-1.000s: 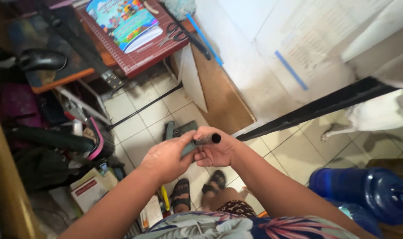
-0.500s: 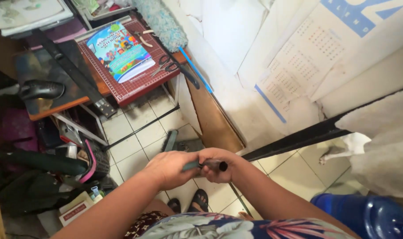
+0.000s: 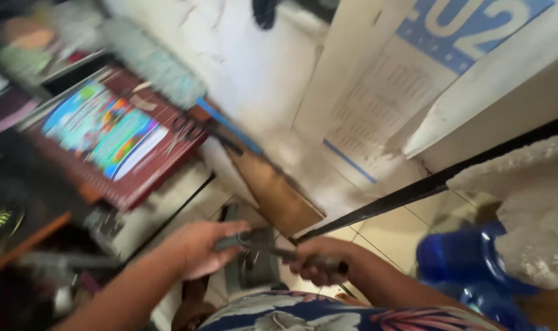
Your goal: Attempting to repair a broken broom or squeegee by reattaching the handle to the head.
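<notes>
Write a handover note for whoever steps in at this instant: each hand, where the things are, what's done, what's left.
Left hand: closed around the near end of a dark rod, low in the head view.
Right hand: gripping the same rod further along, beside the left hand.
A long black strip runs from the hands up to the right, past a blue water bottle.
Colourful book lies on the red tray at left.
Done: both hands on the rod.
Left: blur hides any detail of the rod's ends.

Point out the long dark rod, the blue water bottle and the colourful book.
long dark rod (image 3: 414, 193): head view, middle of its shaft.
blue water bottle (image 3: 457, 260): head view, its rounded shoulder.
colourful book (image 3: 98, 129): head view, centre of its cover.
</notes>
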